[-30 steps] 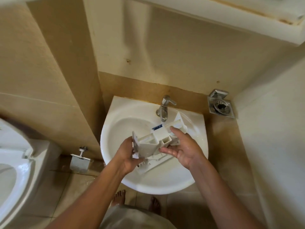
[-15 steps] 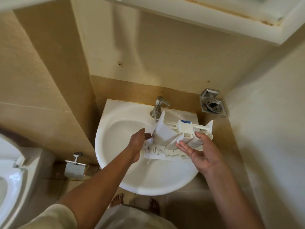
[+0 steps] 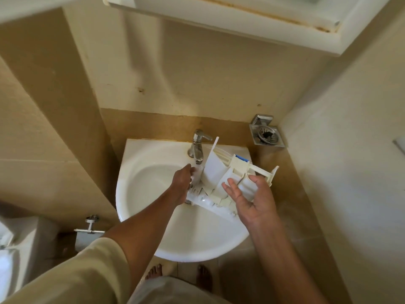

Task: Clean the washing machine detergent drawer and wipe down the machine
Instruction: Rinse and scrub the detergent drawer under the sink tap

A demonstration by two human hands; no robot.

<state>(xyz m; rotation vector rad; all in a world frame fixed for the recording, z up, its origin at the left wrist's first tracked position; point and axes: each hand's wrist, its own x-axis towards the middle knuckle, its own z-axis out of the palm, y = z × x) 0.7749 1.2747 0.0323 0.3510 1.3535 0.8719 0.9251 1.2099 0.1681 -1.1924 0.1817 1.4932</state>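
Detergent drawer (image 3: 213, 170) in left hand (image 3: 182, 184) (over sink (image 3: 153, 227))

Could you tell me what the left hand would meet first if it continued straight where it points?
Probably the faucet, just beyond the left hand's fingertips, though depth is unclear.

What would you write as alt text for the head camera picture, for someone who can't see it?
Two bare hands hold a white detergent drawer over a white sink, tilted beside the running tap. The left hand holds its end under the water; the right hand steadies the other side with straight fingers.
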